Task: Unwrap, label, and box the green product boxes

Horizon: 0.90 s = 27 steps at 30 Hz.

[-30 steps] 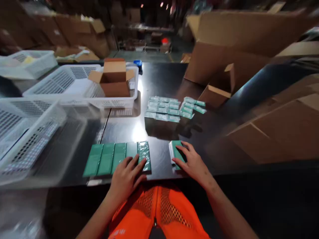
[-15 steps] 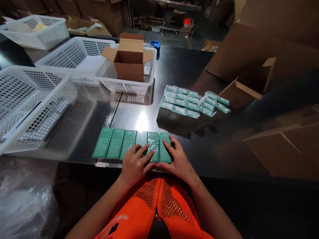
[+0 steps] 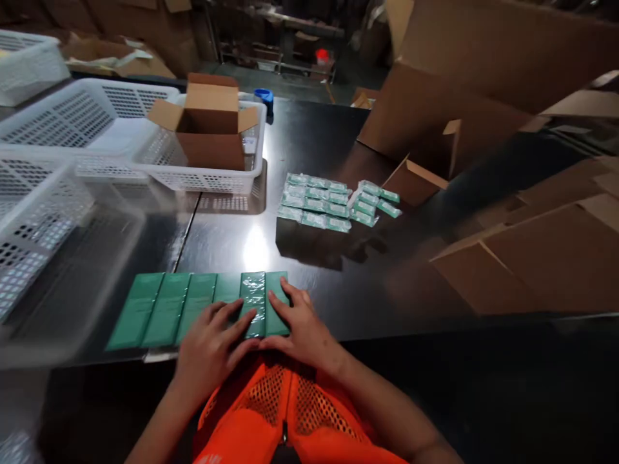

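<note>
Several flat green packs (image 3: pixel 188 306) lie side by side in a row at the near edge of a black table (image 3: pixel 314 135). My left hand (image 3: pixel 213 345) rests flat on the packs toward the row's right end, fingers spread. My right hand (image 3: pixel 300 325) lies flat on the rightmost pack, pressing against its outer edge. Neither hand grips anything. Farther back sits a cluster of small green wrapped packets (image 3: pixel 333 200).
White perforated baskets (image 3: pixel 72 122) line the left side; one holds an open cardboard box (image 3: pixel 207 125). A blue cap (image 3: pixel 264 96) stands behind it. Large cardboard cartons (image 3: pixel 483 90) crowd the right and back right. An orange mesh vest (image 3: pixel 285 419) fills the bottom.
My right hand slid a separate green pack leftward and joined it to the row's right end. Both hands now rest together on the row. The view has shifted.
</note>
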### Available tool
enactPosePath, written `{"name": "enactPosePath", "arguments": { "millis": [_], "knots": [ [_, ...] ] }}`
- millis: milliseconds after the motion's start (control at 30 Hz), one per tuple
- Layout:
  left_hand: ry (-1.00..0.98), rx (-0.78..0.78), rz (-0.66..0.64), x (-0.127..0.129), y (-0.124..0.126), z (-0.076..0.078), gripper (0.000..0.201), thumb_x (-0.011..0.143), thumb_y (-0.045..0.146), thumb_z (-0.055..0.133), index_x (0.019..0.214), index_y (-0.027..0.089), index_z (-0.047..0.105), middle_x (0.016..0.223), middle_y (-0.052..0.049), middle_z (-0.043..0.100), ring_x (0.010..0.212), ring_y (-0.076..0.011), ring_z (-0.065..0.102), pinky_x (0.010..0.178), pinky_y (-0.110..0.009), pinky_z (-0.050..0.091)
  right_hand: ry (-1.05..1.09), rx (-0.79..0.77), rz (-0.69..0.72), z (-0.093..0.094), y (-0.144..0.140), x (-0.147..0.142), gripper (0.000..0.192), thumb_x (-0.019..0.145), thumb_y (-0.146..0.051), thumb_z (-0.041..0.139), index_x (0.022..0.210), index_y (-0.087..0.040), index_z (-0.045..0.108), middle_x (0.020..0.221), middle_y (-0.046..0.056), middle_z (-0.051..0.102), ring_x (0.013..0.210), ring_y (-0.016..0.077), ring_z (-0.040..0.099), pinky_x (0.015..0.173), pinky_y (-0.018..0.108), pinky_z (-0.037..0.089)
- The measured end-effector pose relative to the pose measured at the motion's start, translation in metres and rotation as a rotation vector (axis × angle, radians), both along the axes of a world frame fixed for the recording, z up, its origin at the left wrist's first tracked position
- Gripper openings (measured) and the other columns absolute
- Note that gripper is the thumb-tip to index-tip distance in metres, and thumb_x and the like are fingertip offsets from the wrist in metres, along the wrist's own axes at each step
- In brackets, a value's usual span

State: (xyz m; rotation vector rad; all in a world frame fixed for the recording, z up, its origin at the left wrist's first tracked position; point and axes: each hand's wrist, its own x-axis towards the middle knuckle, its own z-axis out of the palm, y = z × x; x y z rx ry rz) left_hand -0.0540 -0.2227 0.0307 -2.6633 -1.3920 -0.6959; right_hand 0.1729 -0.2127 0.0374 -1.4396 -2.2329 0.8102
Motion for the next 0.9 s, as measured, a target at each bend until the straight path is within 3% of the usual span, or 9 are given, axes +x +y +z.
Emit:
{"name": "enactPosePath", "arguments": {
  "millis": [133,200,333,400,533,633,733,833,900],
  "knots": [
    [0.017,0.036,-0.048,-0.021,0.004,-0.003,0.036,0.089,0.044,0.065,0.119,0.025,0.071,0.118,-0.011,0.07,0.097,-0.0294,0.06,0.083,-0.042,0.051,0.045,-0.027,0.047,0.008,0.001,-0.008,0.101,0.068,-0.07,0.076,0.15,-0.022,0.043,0.157,0.021,0.034,0.135,0.0419,0.044,0.107,0.054,0.045],
    [0.009,0.062,-0.064,-0.023,0.004,-0.002,0.037,0.09,0.043,0.063,0.121,0.024,0.07,0.122,-0.012,0.069,0.098,-0.0294,0.06,0.084,-0.042,0.051,0.093,0.085,0.002,0.018,0.01,0.007,0.093,0.073,-0.067,0.074,0.15,-0.022,0.044,0.155,0.018,0.039,0.136,0.0362,0.045,0.108,0.049,0.046],
    [-0.112,0.131,-0.057,-0.013,-0.003,0.008,0.037,0.091,0.029,0.064,0.126,0.018,0.065,0.121,-0.013,0.07,0.095,-0.0264,0.062,0.084,-0.04,0.051,-0.052,0.549,-0.434,0.046,0.052,0.065,0.057,0.095,-0.039,0.058,0.146,-0.019,0.047,0.149,0.015,0.046,0.139,0.0293,0.04,0.115,0.051,0.037],
    [-0.176,0.126,-0.07,-0.002,-0.006,0.014,0.036,0.092,0.023,0.063,0.127,0.017,0.064,0.113,-0.011,0.073,0.092,-0.0237,0.063,0.084,-0.037,0.051,-0.251,0.597,-0.581,0.057,0.079,0.093,0.056,0.095,-0.029,0.055,0.148,-0.016,0.043,0.156,0.016,0.038,0.145,0.0342,0.029,0.114,0.057,0.034],
    [-0.213,0.094,-0.147,0.024,-0.01,0.024,0.029,0.092,0.017,0.06,0.12,0.016,0.067,0.105,-0.008,0.075,0.091,-0.0209,0.064,0.082,-0.032,0.053,-0.455,0.503,-0.464,0.061,0.107,0.127,0.049,0.089,-0.017,0.056,0.138,-0.016,0.053,0.156,0.013,0.039,0.148,0.0408,0.019,0.106,0.061,0.036],
    [-0.247,0.05,-0.189,0.04,-0.013,0.026,0.027,0.092,0.016,0.059,0.116,0.017,0.07,0.105,-0.007,0.076,0.091,-0.0212,0.065,0.08,-0.032,0.054,-0.312,0.526,-0.477,0.054,0.092,0.14,0.034,0.088,-0.016,0.052,0.121,-0.017,0.06,0.132,0.016,0.061,0.131,0.0359,0.047,0.101,0.055,0.042],
    [-0.389,-0.066,-0.23,0.051,-0.015,0.026,0.027,0.091,0.014,0.059,0.114,0.02,0.071,0.102,-0.007,0.076,0.088,-0.02,0.067,0.078,-0.031,0.055,-0.013,0.526,-0.678,0.047,0.054,0.148,0.023,0.085,-0.029,0.062,0.106,-0.02,0.061,0.101,0.01,0.066,0.095,0.0266,0.063,0.086,0.044,0.053],
    [-0.647,-0.373,-0.198,0.066,-0.012,0.027,0.025,0.092,0.019,0.06,0.113,0.023,0.072,0.094,-0.005,0.077,0.083,-0.0171,0.068,0.075,-0.028,0.055,0.411,0.45,-0.881,0.039,0.008,0.138,0.057,0.078,-0.045,0.074,0.125,-0.023,0.052,0.1,0.006,0.057,0.084,0.0213,0.06,0.068,0.035,0.057],
    [-0.9,-0.685,-0.101,0.08,-0.005,0.031,0.029,0.09,0.031,0.064,0.117,0.023,0.07,0.099,-0.006,0.076,0.085,-0.0174,0.069,0.071,-0.026,0.054,0.644,0.316,-0.864,0.03,-0.021,0.117,0.069,0.082,-0.049,0.071,0.14,-0.026,0.041,0.106,0.007,0.052,0.082,0.0197,0.059,0.063,0.032,0.058]
  ]
}}
